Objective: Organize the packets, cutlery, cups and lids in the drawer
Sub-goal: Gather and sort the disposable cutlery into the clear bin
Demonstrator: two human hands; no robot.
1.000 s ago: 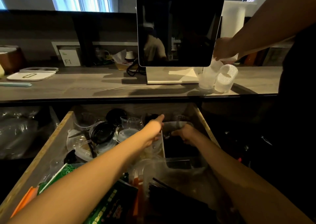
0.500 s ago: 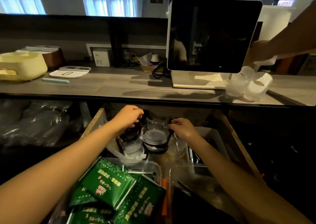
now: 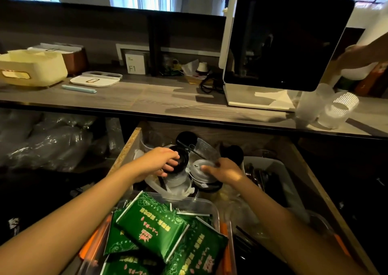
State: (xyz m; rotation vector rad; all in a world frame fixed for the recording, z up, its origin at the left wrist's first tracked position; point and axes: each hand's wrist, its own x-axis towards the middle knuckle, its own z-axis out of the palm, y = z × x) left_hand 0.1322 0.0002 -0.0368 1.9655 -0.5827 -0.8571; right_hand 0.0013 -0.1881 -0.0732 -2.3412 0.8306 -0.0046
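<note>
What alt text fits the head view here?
Left hand grips a black lid and right hand holds a clear lid in an open drawer; green packets fill the near tray.

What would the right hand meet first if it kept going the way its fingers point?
The right hand points left across the clear lid it holds; next in line is probably the black lid in the left hand, though depth is unclear.
</note>
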